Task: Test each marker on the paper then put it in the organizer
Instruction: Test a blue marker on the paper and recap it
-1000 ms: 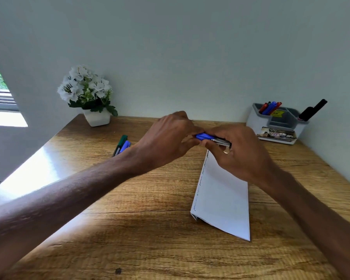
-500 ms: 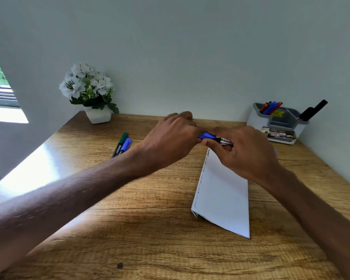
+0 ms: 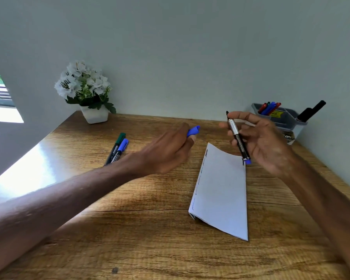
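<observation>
Blue cap (image 3: pixel 193 131) sits pinched in the curled left hand (image 3: pixel 166 150); the right hand (image 3: pixel 261 140) grips the uncapped marker (image 3: pixel 237 138), tip up, above the far end of the folded paper (image 3: pixel 220 190) on the table (image 3: pixel 150 229). The organizer (image 3: pixel 287 122) stands at the far right corner; two capped markers (image 3: pixel 117 148) lie near the left edge.

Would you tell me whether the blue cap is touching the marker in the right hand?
Apart: the head view shows bare table between the blue cap and the marker.

Left hand (image 3: pixel 166 152) holds blue cap (image 3: pixel 193 131); right hand (image 3: pixel 259 142) grips uncapped marker (image 3: pixel 237 138).
</observation>
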`<state>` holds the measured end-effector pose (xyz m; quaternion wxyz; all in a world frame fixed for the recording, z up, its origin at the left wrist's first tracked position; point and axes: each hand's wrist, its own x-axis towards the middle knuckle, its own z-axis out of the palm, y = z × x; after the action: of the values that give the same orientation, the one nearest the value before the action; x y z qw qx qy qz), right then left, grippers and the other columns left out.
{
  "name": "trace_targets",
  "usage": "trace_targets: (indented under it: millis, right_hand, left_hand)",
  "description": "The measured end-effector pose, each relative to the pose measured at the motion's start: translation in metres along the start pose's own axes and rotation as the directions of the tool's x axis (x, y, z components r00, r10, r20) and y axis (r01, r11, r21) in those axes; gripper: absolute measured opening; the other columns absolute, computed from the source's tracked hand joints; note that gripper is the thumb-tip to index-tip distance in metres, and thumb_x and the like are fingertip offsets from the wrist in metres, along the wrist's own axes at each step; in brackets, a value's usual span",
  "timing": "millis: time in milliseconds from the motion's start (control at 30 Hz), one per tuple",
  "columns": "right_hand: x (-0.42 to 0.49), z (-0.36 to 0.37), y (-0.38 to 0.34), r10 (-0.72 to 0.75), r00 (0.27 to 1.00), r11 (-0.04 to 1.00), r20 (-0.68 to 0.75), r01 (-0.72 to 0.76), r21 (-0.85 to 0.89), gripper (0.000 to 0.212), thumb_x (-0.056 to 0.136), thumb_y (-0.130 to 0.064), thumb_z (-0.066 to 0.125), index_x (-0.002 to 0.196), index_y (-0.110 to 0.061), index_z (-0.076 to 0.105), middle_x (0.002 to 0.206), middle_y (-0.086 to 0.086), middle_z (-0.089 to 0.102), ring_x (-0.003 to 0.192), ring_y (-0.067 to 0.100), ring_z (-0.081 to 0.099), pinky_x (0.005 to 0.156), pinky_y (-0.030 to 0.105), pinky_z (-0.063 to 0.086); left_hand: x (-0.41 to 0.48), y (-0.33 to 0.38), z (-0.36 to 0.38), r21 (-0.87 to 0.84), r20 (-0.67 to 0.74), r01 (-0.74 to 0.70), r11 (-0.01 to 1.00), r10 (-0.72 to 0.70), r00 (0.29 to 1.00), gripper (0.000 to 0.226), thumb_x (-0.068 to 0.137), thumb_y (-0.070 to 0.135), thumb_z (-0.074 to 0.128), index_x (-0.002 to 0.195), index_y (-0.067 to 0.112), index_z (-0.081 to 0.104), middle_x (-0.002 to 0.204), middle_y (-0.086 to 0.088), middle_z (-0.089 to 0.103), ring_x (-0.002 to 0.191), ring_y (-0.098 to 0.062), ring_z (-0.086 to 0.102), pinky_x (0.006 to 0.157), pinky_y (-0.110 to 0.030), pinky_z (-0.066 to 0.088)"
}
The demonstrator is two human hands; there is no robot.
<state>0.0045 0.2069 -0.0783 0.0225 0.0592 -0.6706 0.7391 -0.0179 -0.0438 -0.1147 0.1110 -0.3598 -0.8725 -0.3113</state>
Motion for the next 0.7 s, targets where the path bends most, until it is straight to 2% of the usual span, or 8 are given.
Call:
trace_targets:
  millis: [67, 133, 267, 400, 500, 600, 700]
  right_hand:
    - [0.003, -0.006, 0.004, 0.042, 0.999, 0.991, 0.017, -0.044, 0.123, 0.045, 0.099, 0.013, 0.036, 0.130, -0.006, 0.064, 0.121, 0.021, 0.072, 0.085, 0.016, 0.068, 0.066, 0.024, 0.059]
    - [0.005, -0.009, 0.009, 0.042, 0.999, 0.986, 0.014, -0.044, 0.158, 0.043, 0.099, 0.012, 0.044, 0.134, -0.006, 0.062, 0.124, 0.020, 0.071, 0.087, 0.015, 0.070, 0.068, 0.022, 0.060]
    - [0.004, -0.006, 0.019, 0.010, 1.000, 0.998, 0.022, -0.011, 0.057, 0.046, 0.087, -0.010, 0.070, 0.132, -0.009, 0.063, 0.115, 0.013, 0.074, 0.091, 0.014, 0.070, 0.069, 0.024, 0.059]
    - [0.002, 0.004, 0.027, -0.018, 0.999, 0.997, 0.047, 0.022, -0.077, 0.032, 0.096, -0.025, 0.063, 0.121, -0.006, 0.069, 0.103, 0.018, 0.075, 0.088, 0.021, 0.069, 0.067, 0.029, 0.060]
    - [0.001, 0.010, 0.033, -0.028, 0.999, 0.985, 0.044, 0.035, -0.168, 0.028, 0.102, -0.021, 0.057, 0.120, -0.002, 0.067, 0.102, 0.024, 0.075, 0.087, 0.028, 0.070, 0.069, 0.036, 0.060]
    - [-0.001, 0.013, 0.034, -0.038, 0.999, 0.986, 0.003, 0.038, -0.162, 0.025, 0.100, -0.016, 0.061, 0.119, -0.001, 0.065, 0.101, 0.020, 0.077, 0.092, 0.032, 0.075, 0.075, 0.041, 0.063]
    - [-0.002, 0.013, 0.033, -0.048, 0.998, 0.988, -0.036, 0.042, -0.149, 0.024, 0.098, -0.020, 0.066, 0.112, 0.000, 0.068, 0.101, 0.018, 0.078, 0.094, 0.034, 0.076, 0.079, 0.041, 0.064]
  left_hand:
    - [0.001, 0.003, 0.002, -0.070, -0.004, 0.027, 0.997, -0.027, 1.000, 0.031, 0.110, 0.031, 0.037, 0.096, 0.008, 0.052, 0.081, -0.009, 0.070, 0.061, -0.021, 0.056, 0.063, -0.040, 0.045]
    - [0.002, 0.006, 0.002, -0.094, -0.007, 0.032, 0.995, -0.032, 0.999, 0.035, 0.109, 0.036, 0.040, 0.094, 0.008, 0.055, 0.080, -0.009, 0.071, 0.062, -0.022, 0.058, 0.062, -0.037, 0.045]
    - [0.004, 0.011, 0.002, -0.129, -0.014, 0.038, 0.991, -0.040, 0.999, 0.048, 0.106, 0.043, 0.046, 0.083, 0.004, 0.062, 0.073, -0.009, 0.070, 0.060, -0.025, 0.060, 0.060, -0.037, 0.045]
    - [0.005, 0.009, 0.005, -0.114, -0.021, 0.037, 0.993, -0.039, 0.999, 0.055, 0.108, 0.044, 0.044, 0.077, 0.003, 0.065, 0.064, 0.000, 0.068, 0.054, -0.015, 0.057, 0.056, -0.029, 0.043]
    - [0.005, 0.006, 0.007, -0.148, -0.006, 0.018, 0.989, -0.019, 1.000, 0.048, 0.110, 0.036, 0.042, 0.080, 0.010, 0.068, 0.070, 0.004, 0.072, 0.063, -0.007, 0.065, 0.062, -0.017, 0.044]
    - [0.005, 0.006, 0.009, -0.130, 0.031, 0.015, 0.991, -0.011, 0.999, 0.039, 0.110, 0.034, 0.042, 0.092, 0.013, 0.069, 0.075, 0.012, 0.072, 0.066, -0.001, 0.063, 0.063, -0.014, 0.041]
    - [0.005, 0.010, 0.007, -0.148, 0.023, -0.020, 0.989, 0.024, 0.999, 0.033, 0.110, 0.034, 0.042, 0.096, 0.012, 0.062, 0.079, 0.014, 0.074, 0.061, -0.011, 0.060, 0.059, -0.022, 0.042]
